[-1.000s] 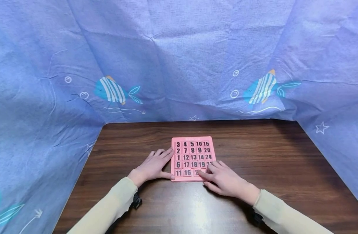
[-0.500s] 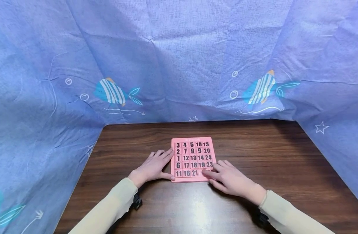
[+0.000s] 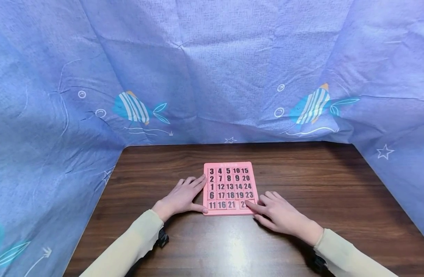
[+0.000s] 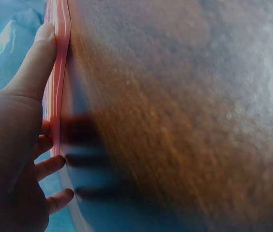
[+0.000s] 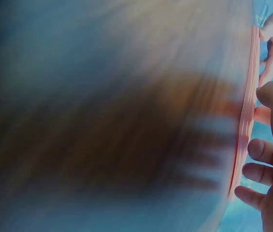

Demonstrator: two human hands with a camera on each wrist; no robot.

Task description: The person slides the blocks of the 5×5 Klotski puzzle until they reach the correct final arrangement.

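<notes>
A pink sliding number puzzle [image 3: 230, 165] lies flat on the table, its square tiles marked with black numbers. My left hand [image 3: 182, 196] rests along its left side, fingertips at the upper edge and thumb at the lower left corner. In the left wrist view the thumb [image 4: 36, 63] lies against the stacked pink rim. My right hand [image 3: 284, 215] reaches in from the lower right, the extended index finger touching a bottom-row tile [image 3: 243, 205]. That tile starts with a 2; the finger covers part of it. A gap separates it from tile 21 [image 3: 231, 205].
The dark wood-grain table [image 3: 163, 165] extends round the puzzle, with a bright glare spot in front. Blue cloth [image 3: 225, 77] printed with fish hangs behind and at both sides. Black wrist cameras [image 3: 162, 237] sit below the sleeves.
My right hand has moved to the right along the bottom row. Tile 21 has slid left beside 16. The left hand stays put at the left edge.
</notes>
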